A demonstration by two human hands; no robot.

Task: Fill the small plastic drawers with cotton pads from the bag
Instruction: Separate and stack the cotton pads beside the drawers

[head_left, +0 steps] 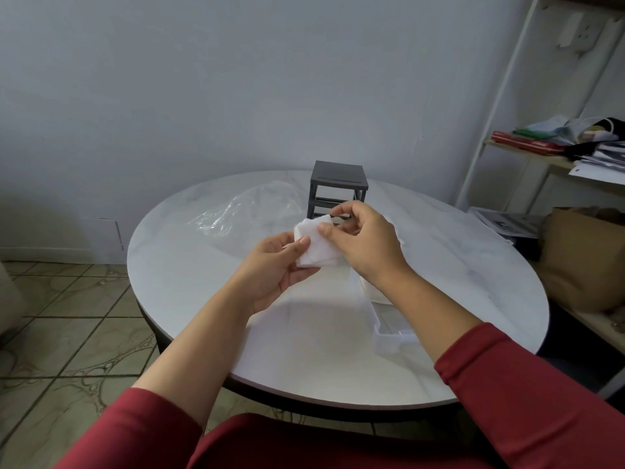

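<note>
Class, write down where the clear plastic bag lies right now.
In the head view, the clear plastic bag lies on the round table, left of centre, just left of the dark drawer frame.

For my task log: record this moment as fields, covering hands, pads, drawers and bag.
left hand: holds the cotton pads from below, thumb on top
right hand: pinches their upper edge
drawer frame: dark grey, upright, far centre of table
clear drawer: out on the table, partly hidden by right forearm
plastic bag: clear, lying left of the frame

Table glossy marble-look; bag clear crinkled plastic; cotton pads soft, matt; drawer frame matt grey plastic.
</note>
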